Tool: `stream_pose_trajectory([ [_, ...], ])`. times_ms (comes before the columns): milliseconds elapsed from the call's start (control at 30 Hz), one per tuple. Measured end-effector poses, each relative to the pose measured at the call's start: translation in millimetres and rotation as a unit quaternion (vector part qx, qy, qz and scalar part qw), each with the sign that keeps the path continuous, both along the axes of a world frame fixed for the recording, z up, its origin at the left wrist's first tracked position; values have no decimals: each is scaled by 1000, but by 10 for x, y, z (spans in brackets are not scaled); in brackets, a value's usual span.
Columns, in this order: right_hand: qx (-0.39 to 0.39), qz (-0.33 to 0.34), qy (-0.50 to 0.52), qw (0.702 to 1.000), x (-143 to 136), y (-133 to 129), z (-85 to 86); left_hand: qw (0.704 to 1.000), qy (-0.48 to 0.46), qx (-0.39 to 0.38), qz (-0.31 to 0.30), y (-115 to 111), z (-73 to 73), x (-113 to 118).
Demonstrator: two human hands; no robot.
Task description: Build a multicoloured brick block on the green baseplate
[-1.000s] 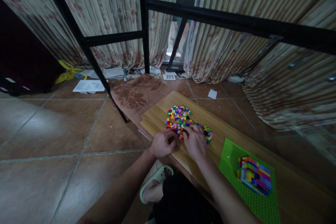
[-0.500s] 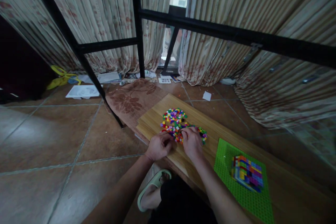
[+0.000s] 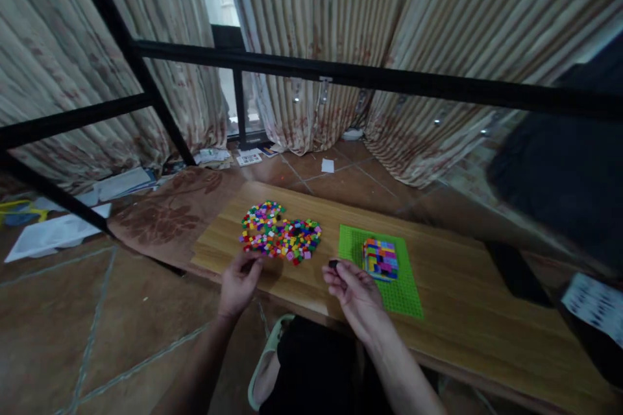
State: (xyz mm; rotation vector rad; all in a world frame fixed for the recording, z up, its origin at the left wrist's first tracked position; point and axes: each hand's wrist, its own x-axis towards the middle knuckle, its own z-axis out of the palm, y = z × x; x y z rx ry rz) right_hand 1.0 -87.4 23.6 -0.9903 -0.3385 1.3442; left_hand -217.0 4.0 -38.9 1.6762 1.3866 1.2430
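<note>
My right hand (image 3: 355,292) pinches a small black toy brick (image 3: 333,264) between thumb and fingertips, just left of the green baseplate (image 3: 406,295). On that baseplate sits a low block of multicoloured bricks (image 3: 380,259) joined together. My left hand (image 3: 239,285) is at the near edge of a loose pile of small coloured bricks (image 3: 292,237). Its thumb and forefinger are curled close together, and whatever may be between them is hidden. The pile and the baseplate both rest on a wooden board (image 3: 302,288).
A black phone-like slab (image 3: 518,272) lies toward the board's right end, near a white sheet with dark spots (image 3: 594,305). Beyond the board run a black metal frame (image 3: 292,65) and striped curtains (image 3: 331,6). A brown patterned cloth (image 3: 160,214) extends at left.
My right hand has left the pile and moved right toward the baseplate, holding a black brick. My left hand stays by the pile. The view has turned to the right.
</note>
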Motion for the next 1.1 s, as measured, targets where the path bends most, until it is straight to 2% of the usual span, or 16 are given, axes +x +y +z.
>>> stream_pose_trajectory([
  [67, -22, -26, 23, 999, 167, -185, -81, 1000, -2, 10, 8, -176, 31, 145],
  [133, -41, -50, 30, 997, 326, -366, -176, 999, 5, 11, -30, -417, 80, 361],
  [200, -62, -75, 15, 995, 454, -519, -256, 994, 10, -1, -111, -685, 140, 633],
  [300, -74, -88, -35, 993, 565, -672, -317, 968, 27, -34, -246, -1011, 211, 1078],
  [367, -59, -84, -61, 993, 595, -727, -320, 962, 29, -46, -267, -1122, 242, 1339],
  [500, -37, -99, -55, 993, 635, -782, -291, 952, 71, -16, -296, -1140, 326, 1687],
  [633, -32, -108, -39, 993, 722, -819, -291, 940, 113, 41, -320, -1096, 431, 1858],
  [733, -44, -111, -104, 987, 828, -847, -331, 934, 136, 57, -326, -1076, 456, 1938],
  [800, -39, -129, -201, 970, 912, -866, -368, 934, 146, 48, -323, -1064, 447, 1981],
  [867, -13, -137, -308, 941, 996, -883, -403, 935, 148, 29, -320, -1051, 431, 2017],
  [933, 20, -122, -393, 911, 1068, -896, -426, 938, 134, 8, -319, -1040, 413, 2045],
  [1100, 56, -58, -490, 868, 1166, -881, -435, 951, 73, -44, -297, -1028, 368, 2090],
])
